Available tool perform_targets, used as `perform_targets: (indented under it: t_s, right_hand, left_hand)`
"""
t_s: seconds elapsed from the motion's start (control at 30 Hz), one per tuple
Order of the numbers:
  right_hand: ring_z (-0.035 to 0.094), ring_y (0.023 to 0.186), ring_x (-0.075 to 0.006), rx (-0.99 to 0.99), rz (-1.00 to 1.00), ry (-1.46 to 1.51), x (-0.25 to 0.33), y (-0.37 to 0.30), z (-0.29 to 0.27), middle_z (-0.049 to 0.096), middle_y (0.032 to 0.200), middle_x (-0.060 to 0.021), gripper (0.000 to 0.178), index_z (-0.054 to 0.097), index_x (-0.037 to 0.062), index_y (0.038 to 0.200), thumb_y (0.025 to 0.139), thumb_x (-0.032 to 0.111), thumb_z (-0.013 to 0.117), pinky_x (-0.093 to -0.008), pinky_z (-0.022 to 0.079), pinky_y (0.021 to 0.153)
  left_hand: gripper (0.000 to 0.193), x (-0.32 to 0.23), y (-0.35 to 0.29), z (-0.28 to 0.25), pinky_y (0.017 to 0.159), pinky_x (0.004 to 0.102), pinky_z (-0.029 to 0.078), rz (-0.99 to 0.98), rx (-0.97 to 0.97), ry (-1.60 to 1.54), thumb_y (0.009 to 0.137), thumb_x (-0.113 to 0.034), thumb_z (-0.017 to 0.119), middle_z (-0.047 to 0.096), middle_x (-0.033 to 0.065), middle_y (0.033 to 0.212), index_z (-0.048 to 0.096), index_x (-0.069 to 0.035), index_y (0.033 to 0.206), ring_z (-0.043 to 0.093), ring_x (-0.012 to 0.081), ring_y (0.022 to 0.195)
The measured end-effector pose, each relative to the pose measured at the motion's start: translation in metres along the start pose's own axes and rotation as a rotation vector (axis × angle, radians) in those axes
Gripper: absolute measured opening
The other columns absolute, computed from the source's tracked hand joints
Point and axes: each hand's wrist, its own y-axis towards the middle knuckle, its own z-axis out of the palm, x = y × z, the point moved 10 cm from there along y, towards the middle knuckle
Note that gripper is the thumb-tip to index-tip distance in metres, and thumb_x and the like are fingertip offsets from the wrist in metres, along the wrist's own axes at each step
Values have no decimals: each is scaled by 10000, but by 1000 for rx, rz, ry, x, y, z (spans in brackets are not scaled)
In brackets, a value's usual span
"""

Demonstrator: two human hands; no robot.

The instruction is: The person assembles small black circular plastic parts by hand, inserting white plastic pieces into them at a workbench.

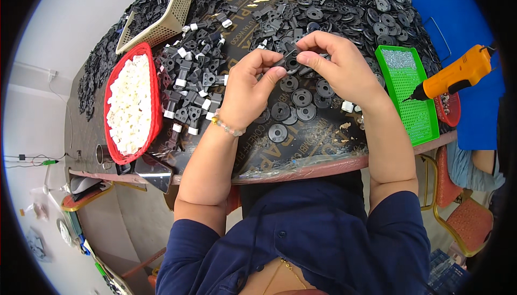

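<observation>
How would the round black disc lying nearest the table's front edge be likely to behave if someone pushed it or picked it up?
Lying flat, the disc would probably slide rather than roll when pushed. Stood on its circular rim, it might well roll away. Its even, unbent outline suggests it would feel stiff, not floppy.

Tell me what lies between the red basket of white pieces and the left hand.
The head view shows a jumble of black parts, many with white ends, between the red basket and the left hand.
</observation>
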Motion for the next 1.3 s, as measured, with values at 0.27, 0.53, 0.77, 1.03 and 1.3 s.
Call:
perform_targets:
  t_s: [0.27,0.53,0.77,1.03,1.3]
  right_hand:
    - [628,807,-287,140,-26,-705,-7,-38,-14,598,853,-118,254,630,40,976,764,91,761,-384,510,719]
    - [646,830,-342,81,30,-996,-52,-92,8,609,892,-134,194,649,40,901,750,97,757,-440,530,729]
    - [663,794,-156,12,36,-147,-2,-31,9,616,917,-52,167,636,0,979,816,-16,606,-279,530,689]
    - [679,866,-135,-44,-7,510,1,33,35,653,1015,-73,232,619,-28,1109,888,35,658,-251,545,734]
    - [646,839,-133,-82,41,856,-33,20,60,676,997,-98,218,608,-20,1081,883,13,694,-262,538,785]
  left_hand:
    - [168,18,2,-15,723,253,535,-179,-94,-465,945,-23,623,676,89,964,577,7,1105,650,118,790]
    - [106,29,5,-13,770,309,544,-293,-43,-1089,977,-123,600,682,92,997,579,-76,1070,662,162,833]
    - [148,32,4,-10,873,376,522,-319,-60,-1044,939,-75,596,675,72,1068,593,-83,1087,653,229,969]
    - [147,47,6,-23,885,346,462,-257,-157,-975,914,-80,636,677,47,1070,605,-98,1057,629,178,1026]
    - [63,45,5,-7,805,307,496,-235,-120,-881,927,-118,664,708,51,932,680,-63,953,642,150,835]
